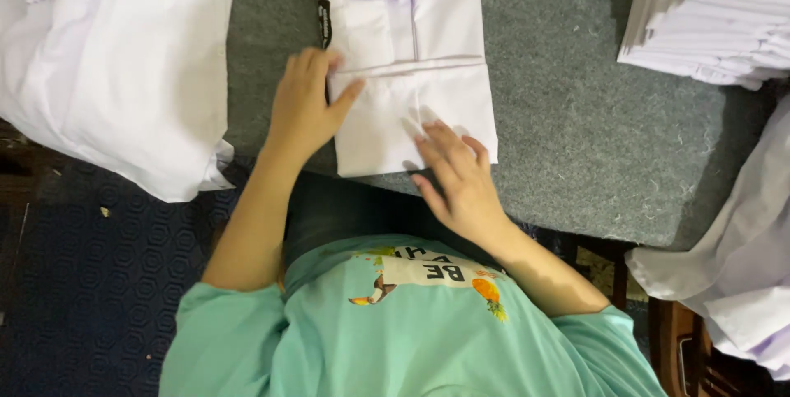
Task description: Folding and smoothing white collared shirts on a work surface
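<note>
A folded white shirt (411,60) lies on a grey felt-covered table (568,117), its near end turned up into a flat panel. My left hand (303,105) rests on the shirt's left edge, thumb laid along the fold line, fingers apart. Flat on the shirt's near right corner is my right hand (455,175), fingers spread and pressing the cloth down. Neither hand grips anything.
A heap of loose white cloth (115,60) covers the table's left end. A stack of folded white garments (716,23) sits at the far right. More white cloth (732,273) hangs over a wooden chair (675,339) at lower right. Dark blue patterned floor (82,282) lies below left.
</note>
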